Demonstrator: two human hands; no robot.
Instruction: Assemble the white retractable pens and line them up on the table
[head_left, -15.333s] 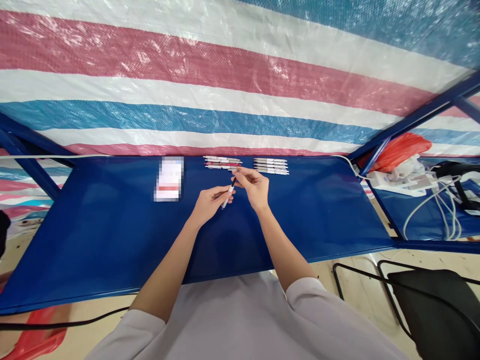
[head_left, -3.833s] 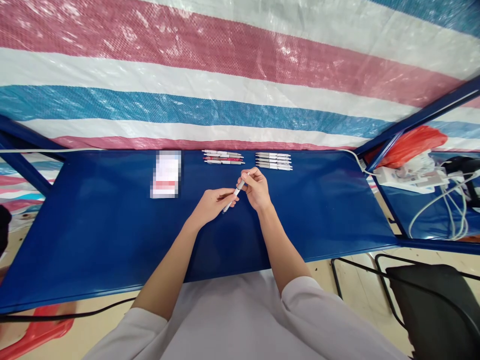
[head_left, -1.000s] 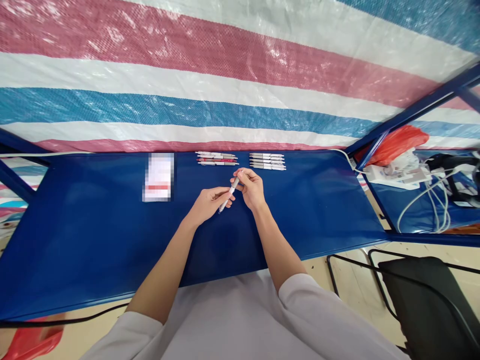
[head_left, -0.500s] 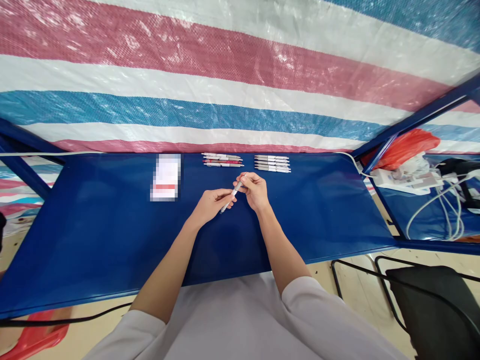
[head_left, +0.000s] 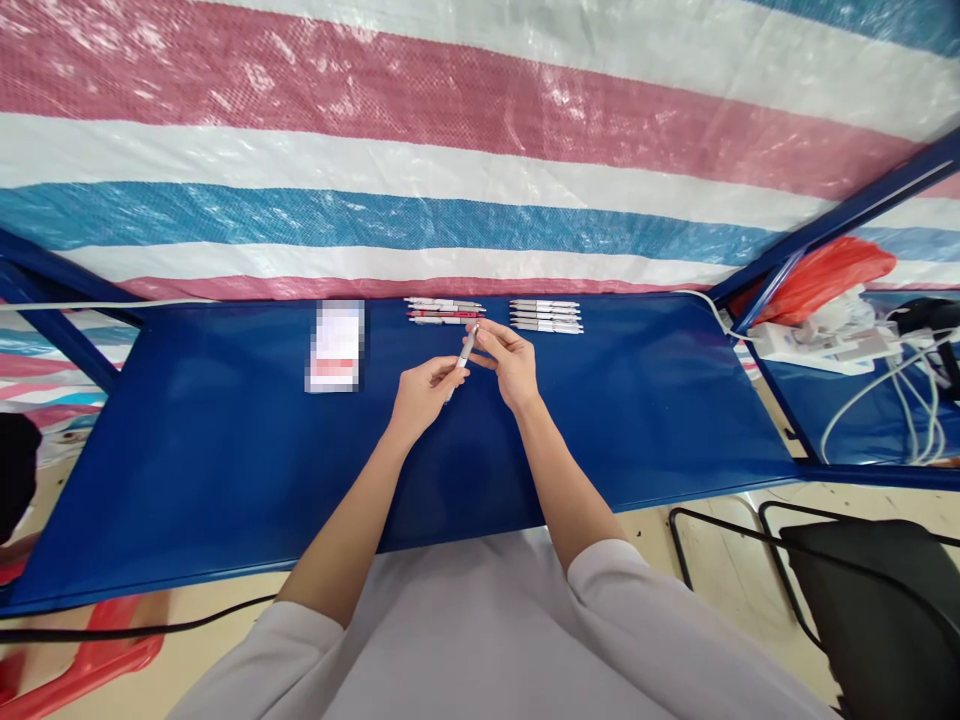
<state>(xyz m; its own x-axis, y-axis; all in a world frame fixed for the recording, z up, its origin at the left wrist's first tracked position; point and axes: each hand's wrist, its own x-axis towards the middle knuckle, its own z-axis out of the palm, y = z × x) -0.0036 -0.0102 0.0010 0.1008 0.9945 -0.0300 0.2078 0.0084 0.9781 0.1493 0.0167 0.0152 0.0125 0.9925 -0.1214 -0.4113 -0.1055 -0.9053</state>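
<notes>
A white and grey pen [head_left: 466, 349] stands tilted above the blue table, its upper end leaning right. My left hand [head_left: 421, 396] is closed around the pen's lower part, between thumb and fingers. At the upper end, my right hand [head_left: 514, 366] pinches the pen with thumb and forefinger, while its other fingers are partly stretched. Just beyond the hands lies a group of pens [head_left: 446, 307], mostly white and grey with a red one among them. To its right, several white and grey pens [head_left: 546, 316] lie side by side in a row.
On the left of the blue table [head_left: 225, 440] lies a blurred white sheet or card [head_left: 335, 347]. A striped tarp [head_left: 450, 220] hangs behind. At the right are a power strip [head_left: 821, 350], cables and a red bag [head_left: 832, 285]. A black chair [head_left: 877, 600] stands lower right.
Both hands and the pen have moved slightly away from me, and the pen is held more steeply. My right hand's lower fingers have spread from the pen. The view has shifted a little.
</notes>
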